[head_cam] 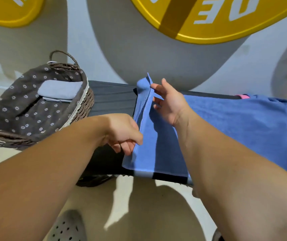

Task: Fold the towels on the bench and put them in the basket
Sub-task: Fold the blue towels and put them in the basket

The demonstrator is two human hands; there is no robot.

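- Placement: blue towel (156, 145) is lying across the dark tabletop (111, 96), just right of the basket (87, 105), with its near end hanging over the edge toward the person.
- Near grip: left hand (121, 133), on the side closer to the basket, is pinching the towel's long hemmed edge between thumb and curled fingers. Judging by the raised hem, it is drawing that edge over for a lengthwise fold.
- Far grip: right hand (167, 103), on the side away from the basket, is reaching to the far stretch of the same hem, fingers stretched out and touching it. Whether it is actually nipping the cloth, I cannot tell. The far corner is standing up there.
- Reason, as a guess: working both ends of one edge is probably keeping the fold line straight.
- Spare: more blue cloth (243, 127) is spreading well right of the basket, over something pink (243, 96). Same towel or another is unclear.
- Destination: basket is sitting at the tabletop's end within arm's reach. Its flowered liner (17, 108) is already holding a folded grey-blue towel (59, 90), so the task is looking partly done.
- Writing: yellow sign (209, 23), up the wall right of the basket, is showing big white characters, cropped and seemingly turned, roughly "30" and "DE". A second yellow sign (8, 13) above the basket is showing only a fragment. A white tag (51, 62) by the basket handle is too small to read. No brand is showing on the towel.
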